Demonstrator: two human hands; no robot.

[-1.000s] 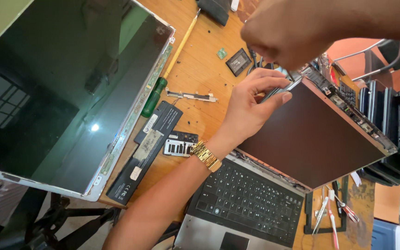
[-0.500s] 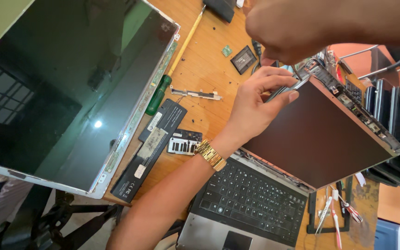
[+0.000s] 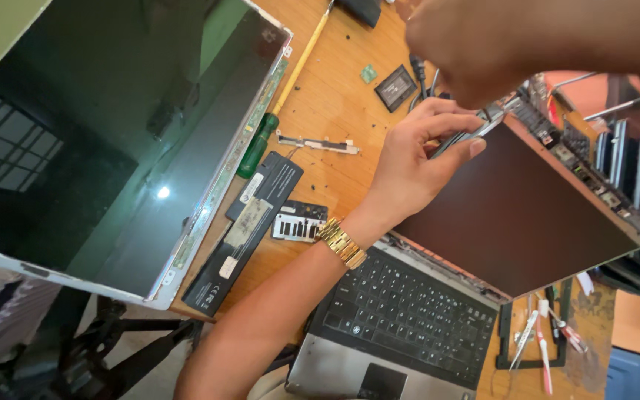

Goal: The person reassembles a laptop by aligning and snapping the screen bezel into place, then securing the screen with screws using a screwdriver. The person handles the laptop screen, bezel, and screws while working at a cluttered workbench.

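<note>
While the left hand (image 3: 409, 174) pinches a thin metal tool (image 3: 462, 137) at the laptop lid (image 3: 527, 215) corner, toward one o'clock, the blurred right hand (image 3: 498, 44) hovers above; its fingers' state I cannot tell.

A computer repair workshop. Left of the left hand (image 3: 409, 174) on the wooden bench (image 3: 335, 104) lie a loose screen panel (image 3: 105, 141), a battery (image 3: 250, 222) and a green-handled screwdriver (image 3: 261, 141); laptops stand stacked on edge (image 3: 631, 155) to its right.
</note>
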